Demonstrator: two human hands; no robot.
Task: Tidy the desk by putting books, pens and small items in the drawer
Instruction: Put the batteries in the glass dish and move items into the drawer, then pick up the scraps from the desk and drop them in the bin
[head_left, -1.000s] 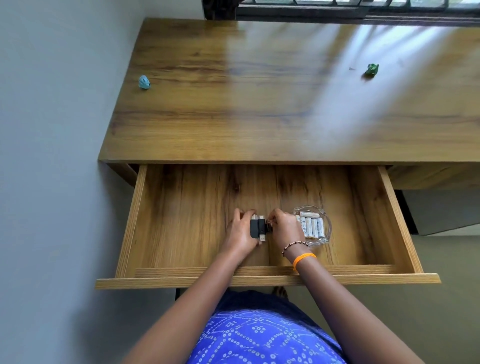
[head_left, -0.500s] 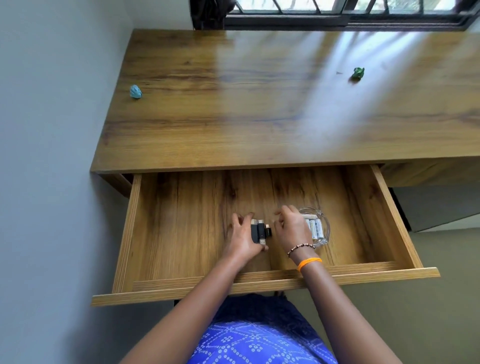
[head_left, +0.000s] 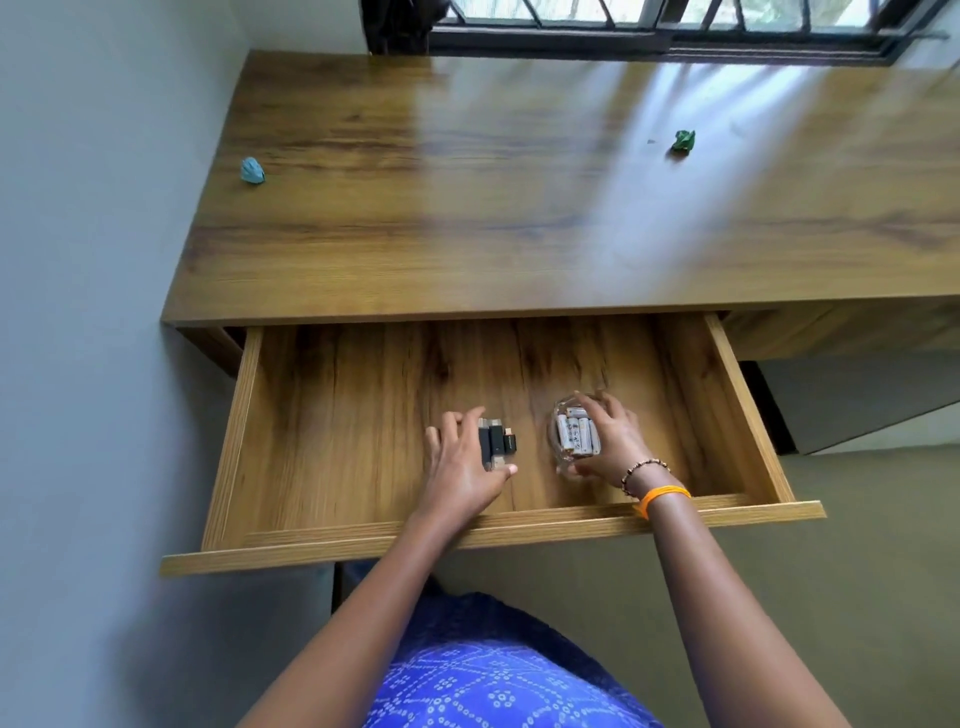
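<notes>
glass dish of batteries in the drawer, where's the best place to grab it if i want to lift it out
Grip the glass dish by its rim on opposite sides, coming from above, as the right hand does now. It is low, round and open-topped, with loose batteries lying flat inside, so a level two-sided hold probably keeps them from spilling.

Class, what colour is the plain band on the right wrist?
Orange band, clearest in the head view.

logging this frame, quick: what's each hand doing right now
Left hand: open, fingers resting against the small black devices in the drawer.
Right hand: curled round the glass dish of batteries.
</notes>
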